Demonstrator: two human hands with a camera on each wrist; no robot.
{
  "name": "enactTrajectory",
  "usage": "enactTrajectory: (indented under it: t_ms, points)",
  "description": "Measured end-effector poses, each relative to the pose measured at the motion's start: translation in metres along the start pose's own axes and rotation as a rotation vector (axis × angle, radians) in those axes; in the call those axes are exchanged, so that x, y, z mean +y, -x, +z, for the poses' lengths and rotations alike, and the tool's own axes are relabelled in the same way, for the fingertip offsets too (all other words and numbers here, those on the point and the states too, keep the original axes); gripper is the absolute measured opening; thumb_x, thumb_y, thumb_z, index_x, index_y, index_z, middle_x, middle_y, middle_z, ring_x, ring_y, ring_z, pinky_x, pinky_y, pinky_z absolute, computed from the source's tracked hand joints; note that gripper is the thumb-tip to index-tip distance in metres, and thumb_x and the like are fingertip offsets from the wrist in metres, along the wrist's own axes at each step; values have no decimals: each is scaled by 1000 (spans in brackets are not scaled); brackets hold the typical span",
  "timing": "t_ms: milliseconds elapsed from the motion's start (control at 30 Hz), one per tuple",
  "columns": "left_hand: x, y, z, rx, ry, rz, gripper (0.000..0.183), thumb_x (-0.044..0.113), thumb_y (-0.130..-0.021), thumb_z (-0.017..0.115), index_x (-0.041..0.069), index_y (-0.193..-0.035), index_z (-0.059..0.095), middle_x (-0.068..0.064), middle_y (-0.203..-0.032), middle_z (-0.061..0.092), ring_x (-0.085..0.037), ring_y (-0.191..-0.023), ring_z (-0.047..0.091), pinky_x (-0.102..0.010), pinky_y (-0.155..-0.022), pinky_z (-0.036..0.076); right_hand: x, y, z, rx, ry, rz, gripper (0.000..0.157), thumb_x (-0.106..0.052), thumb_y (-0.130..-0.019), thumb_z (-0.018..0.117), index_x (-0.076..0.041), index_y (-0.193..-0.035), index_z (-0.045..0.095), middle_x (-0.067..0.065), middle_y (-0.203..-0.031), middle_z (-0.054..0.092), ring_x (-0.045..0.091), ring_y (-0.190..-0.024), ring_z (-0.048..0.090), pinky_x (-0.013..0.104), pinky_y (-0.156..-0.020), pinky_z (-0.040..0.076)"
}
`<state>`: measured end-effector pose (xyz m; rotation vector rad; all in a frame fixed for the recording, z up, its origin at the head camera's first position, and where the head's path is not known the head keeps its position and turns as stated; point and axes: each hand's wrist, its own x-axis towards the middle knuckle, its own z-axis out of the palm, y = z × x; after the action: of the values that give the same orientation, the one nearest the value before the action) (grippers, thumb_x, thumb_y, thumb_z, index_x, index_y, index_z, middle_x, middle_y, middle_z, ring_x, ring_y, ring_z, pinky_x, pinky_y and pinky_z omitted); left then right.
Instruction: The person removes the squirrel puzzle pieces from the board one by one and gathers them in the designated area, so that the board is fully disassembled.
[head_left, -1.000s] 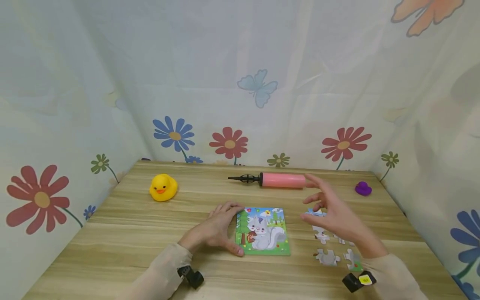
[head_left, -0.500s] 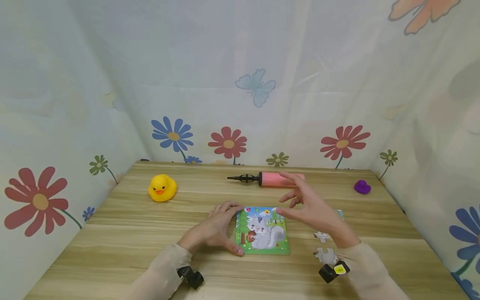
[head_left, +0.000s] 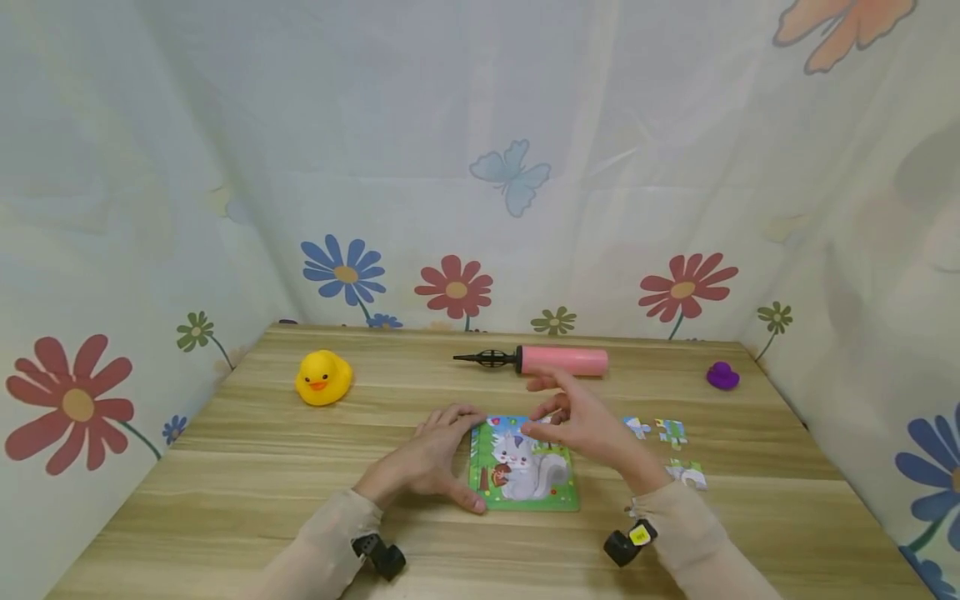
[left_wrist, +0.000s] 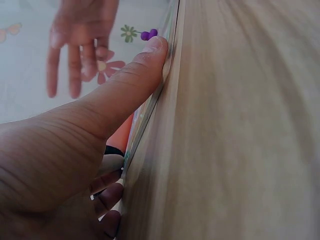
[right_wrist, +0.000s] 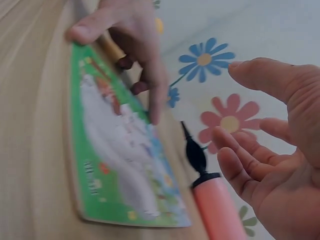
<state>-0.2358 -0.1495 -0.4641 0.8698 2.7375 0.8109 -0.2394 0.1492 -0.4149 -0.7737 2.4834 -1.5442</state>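
Note:
A square jigsaw puzzle point(head_left: 525, 483) with a grey squirrel picture lies on the wooden table. My left hand point(head_left: 427, 462) rests along its left side, the thumb at the near corner and the forefinger at the far corner. In the left wrist view, the thumb point(left_wrist: 130, 80) lies against the puzzle's thin edge. Over the puzzle's upper right part hovers my right hand point(head_left: 588, 425), its fingers loosely bent and spread, holding nothing. The right wrist view shows this hand point(right_wrist: 280, 150) apart from the puzzle point(right_wrist: 115, 165). Loose jigsaw pieces point(head_left: 672, 431) lie to the right, some hidden behind the right forearm.
Behind the puzzle lies a pink hand pump point(head_left: 566, 360) with a black nozzle. A yellow rubber duck point(head_left: 324, 379) stands at the back left, and a small purple duck point(head_left: 722, 376) at the back right. A flower-printed curtain point(head_left: 495, 250) surrounds the table point(head_left: 247, 483).
My right hand has moved left from above the loose pieces to over the puzzle, uncovering some pieces and the pump's right end. The left hand has stayed in place.

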Motion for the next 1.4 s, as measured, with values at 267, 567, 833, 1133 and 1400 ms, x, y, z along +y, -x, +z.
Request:
enactTrajectory:
  t_ms: [267, 567, 833, 1133, 1400]
  points:
    - [0, 0, 1, 1, -11, -3, 134, 62, -65, 105, 11, -171, 41, -14, -175, 37, -43, -158, 35, -71, -128, 29, 22, -4, 22, -50, 14, 8, 79, -19, -99, 88, -10, -165, 46, 27, -150, 60, 23, -107, 76, 37, -91, 63]
    - [-1, 1, 1, 0, -5, 1, 134, 62, -65, 105, 10, -171, 41, -13, -175, 37, -42, -158, 34, -72, -128, 28, 36, -7, 38, -116, -44, 1, 67, -4, -98, 85, 7, -156, 52, 28, -136, 65, 24, -101, 73, 27, -86, 61]
    - [-1, 1, 0, -7, -7, -4, 134, 64, -66, 104, 11, -172, 40, -12, -176, 35, -42, -159, 33, -70, -129, 27, 41, -8, 47, -118, 5, 39, 61, -10, -98, 87, 0, -151, 61, 16, -126, 70, 18, -92, 67, 24, -70, 56]
    - [-3, 0, 2, -6, -23, -8, 134, 64, -65, 104, 13, -171, 41, -10, -175, 37, -40, -157, 36, -69, -128, 30, 40, -7, 55, -98, 90, 27, 60, -14, -97, 89, -5, -151, 65, 10, -127, 69, 15, -85, 63, 24, -64, 51]
    - [-2, -1, 2, -8, -9, -6, 133, 62, -66, 105, 12, -171, 41, -11, -175, 37, -40, -158, 35, -69, -129, 28, 40, -7, 57, -81, 107, 9, 60, -8, -96, 88, -4, -152, 64, 12, -129, 67, 14, -82, 57, 23, -62, 47]
